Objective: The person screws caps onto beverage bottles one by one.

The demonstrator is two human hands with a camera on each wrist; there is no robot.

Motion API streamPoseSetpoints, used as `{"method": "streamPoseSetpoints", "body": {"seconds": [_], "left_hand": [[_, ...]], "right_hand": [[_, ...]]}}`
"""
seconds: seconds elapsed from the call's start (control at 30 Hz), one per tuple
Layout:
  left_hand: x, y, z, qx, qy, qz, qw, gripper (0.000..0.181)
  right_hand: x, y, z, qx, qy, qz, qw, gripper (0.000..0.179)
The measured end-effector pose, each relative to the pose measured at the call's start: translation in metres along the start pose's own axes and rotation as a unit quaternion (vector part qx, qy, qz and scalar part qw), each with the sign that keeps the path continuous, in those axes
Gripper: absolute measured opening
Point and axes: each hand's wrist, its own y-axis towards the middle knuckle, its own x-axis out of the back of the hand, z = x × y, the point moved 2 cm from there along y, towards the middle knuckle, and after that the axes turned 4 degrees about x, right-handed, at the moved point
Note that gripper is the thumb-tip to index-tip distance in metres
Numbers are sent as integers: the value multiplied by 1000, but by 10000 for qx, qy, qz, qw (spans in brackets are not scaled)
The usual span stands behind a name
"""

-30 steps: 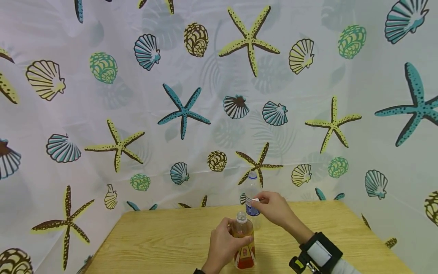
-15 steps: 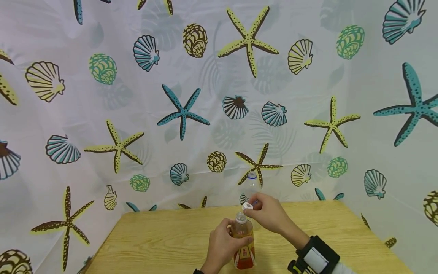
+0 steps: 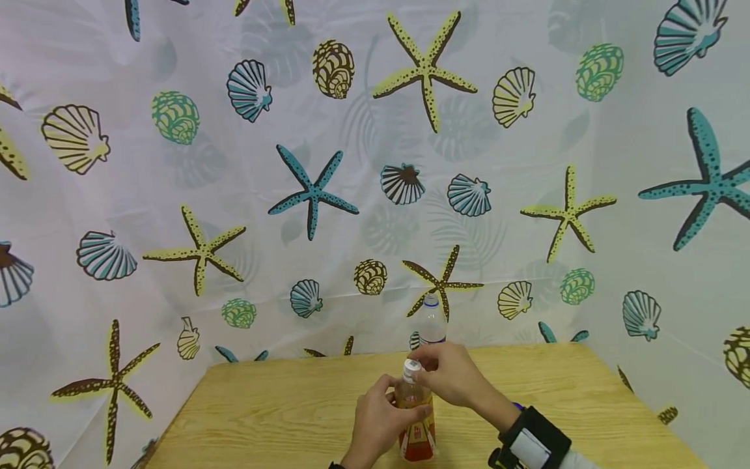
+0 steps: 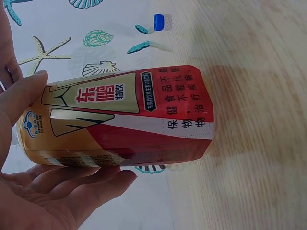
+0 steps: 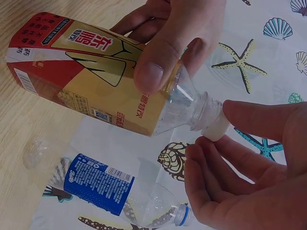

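Observation:
My left hand [image 3: 375, 420] grips a drink bottle [image 3: 418, 438] with a red and gold label, thumb and fingers on opposite sides. The bottle stands upright on the table. With thumb and fingertips, my right hand [image 3: 452, 372] pinches a white cap [image 5: 218, 125] at the bottle's mouth. In the right wrist view the cap sits over the clear neck [image 5: 194, 109]. The left wrist view shows the label's red lower part close up. Behind my right hand is a clear plastic bottle [image 5: 98, 184] with a blue label and an uncapped mouth.
A blue cap [image 4: 159, 22] lies on the wooden table [image 3: 281, 417] to the right, partly behind my right forearm in the head view. A white cloth [image 3: 351, 117] printed with starfish and shells hangs around the back and sides of the table.
My right hand has moved left and down, carrying the white cap from in front of the clear bottle onto the drink bottle's mouth. My left hand keeps its grip in place.

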Motion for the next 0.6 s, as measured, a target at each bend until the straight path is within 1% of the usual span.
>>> {"method": "streamPoseSetpoints", "body": {"seconds": [0.27,0.47,0.6], "left_hand": [[2,-1,1,16,-35,50,10000,60],[4,-2,0,-78,-104,58,9999,56],[4,-1,0,-112,-120,50,9999,56]], "right_hand": [[-5,2,1,-16,-15,123,9999,26],[-3,2,1,39,7,226,9997,30],[-4,3,0,46,11,224,9997,33]]}}
